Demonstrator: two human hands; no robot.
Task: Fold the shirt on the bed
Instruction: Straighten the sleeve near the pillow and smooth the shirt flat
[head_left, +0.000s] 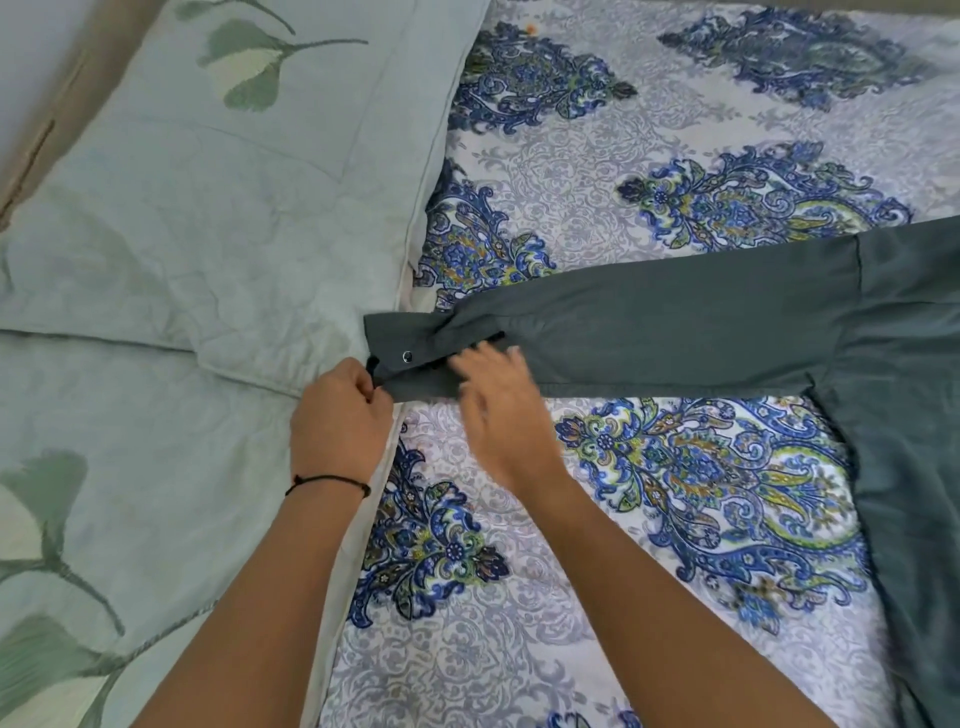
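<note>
The shirt (675, 332) lies on the bed (571, 182), its body cut off at the right edge. The left hand (337, 415) pinches the shirt at its cuff (400, 358). The right hand (498, 410) is blurred, its fingers (483, 358) loosely straight over the sleeve; whether they touch it is unclear.

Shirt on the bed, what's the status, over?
Left hand pinches the cuff; right hand open over the sleeve, blurred. Shirt flat on bed, sleeve stretched out, unfolded. Cuff touches a pillow edge.

The grey-green shirt (909, 374) lies on the bed (597, 171), its sleeve (649, 332) reaching the pillow (208, 208). At the pillow's corner the left hand (337, 415) pinches the cuff (400, 358) (snap button showing); the right hand (498, 410), fingers straight and blurred, overlaps the sleeve alongside.
</note>
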